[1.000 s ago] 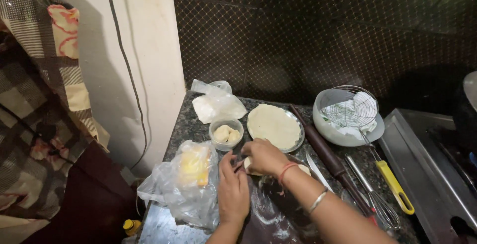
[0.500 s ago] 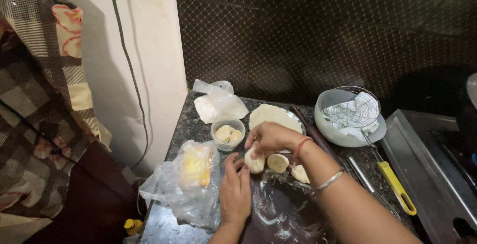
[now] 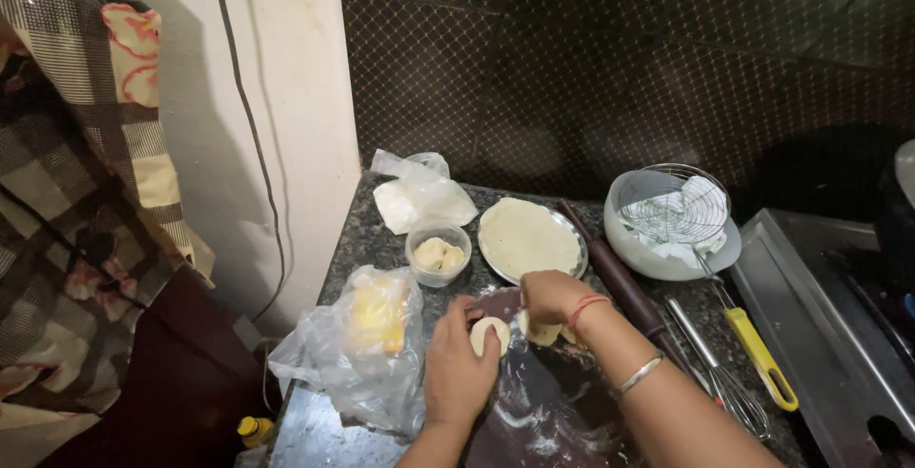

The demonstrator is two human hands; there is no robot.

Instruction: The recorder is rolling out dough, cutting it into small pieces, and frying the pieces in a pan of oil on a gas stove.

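My left hand (image 3: 458, 373) rests on a dark round rolling board (image 3: 553, 411) and holds a small flat dough disc (image 3: 491, 335) at its fingertips. My right hand (image 3: 551, 296) is closed over another pale dough piece (image 3: 543, 333) right beside it. A red thread and a metal bangle circle that wrist. Flour is smeared over the board. Just beyond the hands, a steel plate (image 3: 576, 260) carries a rolled-out flat dough round (image 3: 526, 236).
A small plastic tub of dough pieces (image 3: 438, 254), a crumpled white bag (image 3: 419, 197) and a clear bag with something yellow (image 3: 367, 339) lie to the left. A dark rolling pin (image 3: 624, 289), whisk (image 3: 724, 377), yellow-handled wire skimmer (image 3: 762, 358) over a white bowl (image 3: 639, 239), and steel tray (image 3: 820, 335) are to the right.
My right hand has drawn back from over the dough pieces toward me and closed on one. My left hand has picked up a flat disc. The view has shifted slightly.
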